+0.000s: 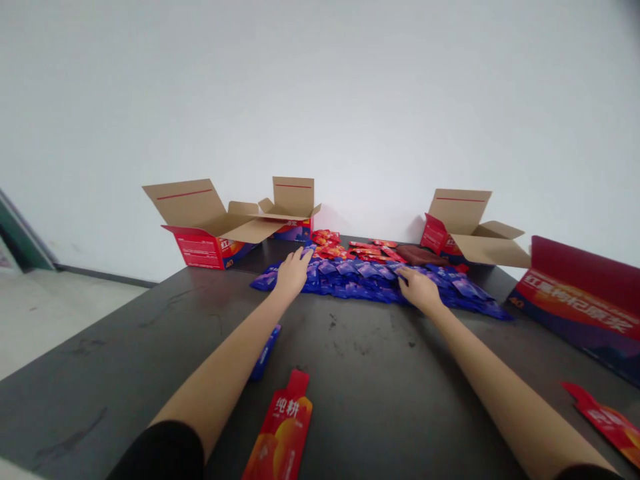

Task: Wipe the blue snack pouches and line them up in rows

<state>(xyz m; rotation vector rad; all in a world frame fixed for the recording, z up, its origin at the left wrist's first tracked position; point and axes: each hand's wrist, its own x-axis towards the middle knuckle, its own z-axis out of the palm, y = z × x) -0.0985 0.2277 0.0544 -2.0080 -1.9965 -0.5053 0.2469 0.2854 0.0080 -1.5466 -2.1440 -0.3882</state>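
A wide pile of blue sachets (pixel 350 283) lies in overlapping rows across the dark table. My left hand (pixel 294 270) rests on the left part of this pile, its fingers stretched forward over the sachets. Farther right, my right hand (pixel 419 290) touches the same pile with fingers extended and thumb apart; its fingertips partly blend with the packets. Neither hand visibly holds a sachet. Right behind the blue pile lie loose red sachets (pixel 367 251).
Open cartons stand at the back left (pixel 197 248), further back (pixel 295 231), at the back right (pixel 437 237) and at the right edge (pixel 583 303). Single red sachets lie near me (pixel 280 433) and at the right (pixel 607 423). A blue sachet (pixel 265 353) lies beside my left forearm.
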